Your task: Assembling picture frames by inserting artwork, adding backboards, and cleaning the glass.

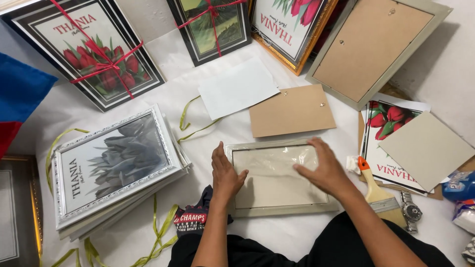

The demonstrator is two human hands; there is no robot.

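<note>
Both hands lie flat and open on the frame, gripping nothing. The frame rests face-down on the white sheet right before the person. The left hand presses its left edge; the right hand spreads over the clear film at the upper right. To seat it well, I judge the palms should press evenly and smooth the film outward, without wrinkles. The backing board lies just beyond the hands. A brush and a watch sit just right of the right hand. 1 stack of frames sits left of the left hand.
</note>
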